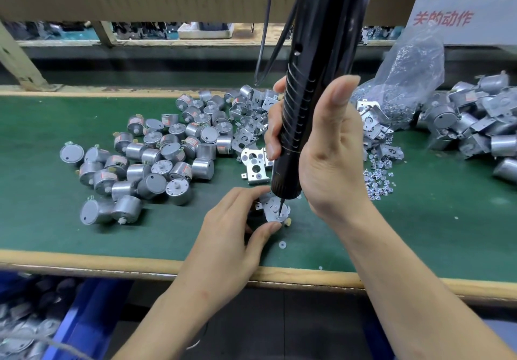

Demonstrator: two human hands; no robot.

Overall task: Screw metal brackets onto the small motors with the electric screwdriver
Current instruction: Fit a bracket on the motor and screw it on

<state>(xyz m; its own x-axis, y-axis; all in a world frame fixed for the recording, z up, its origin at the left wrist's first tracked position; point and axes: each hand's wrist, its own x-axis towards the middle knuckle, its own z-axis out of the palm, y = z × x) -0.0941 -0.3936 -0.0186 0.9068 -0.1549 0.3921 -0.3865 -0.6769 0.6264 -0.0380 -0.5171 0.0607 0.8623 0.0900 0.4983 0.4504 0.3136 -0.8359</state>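
The electric screwdriver [316, 52] is gripped by the right hand [327, 149], whose fingers and thumb are wrapped round the ribbed black barrel. The tool is held nearly upright, leaning slightly to the right at the top, and its bit [280, 208] is set down on the small motor [279, 215] being worked on. A metal bracket [263, 202] is seen lying on top of that motor. The motor is pinched by the left hand [232, 236], thumb on the near side and curled fingers on the far side, and is held down on the green bench [42, 219] close to the front edge. Most of the motor's body is hidden by the fingers. A white washer [282, 245] is seen on the mat just in front of the left thumb.

A heap of bare motors [156, 158] is spread over the middle left of the bench. A pile of loose brackets [251, 124] is found behind the screwdriver barrel, with a single bracket [254, 168] lying flat just beyond the left fingers. Small screws [377, 180] are scattered to the right of the right hand, below a clear plastic bag [411, 71]. At the far right a heap of motors with brackets fitted [475, 124] is piled. A black cable [265, 24] is seen hanging beside the tool, and a sign with red characters [470, 1] is mounted at the upper right. A blue bin [84, 317] is placed below the bench edge at the lower left
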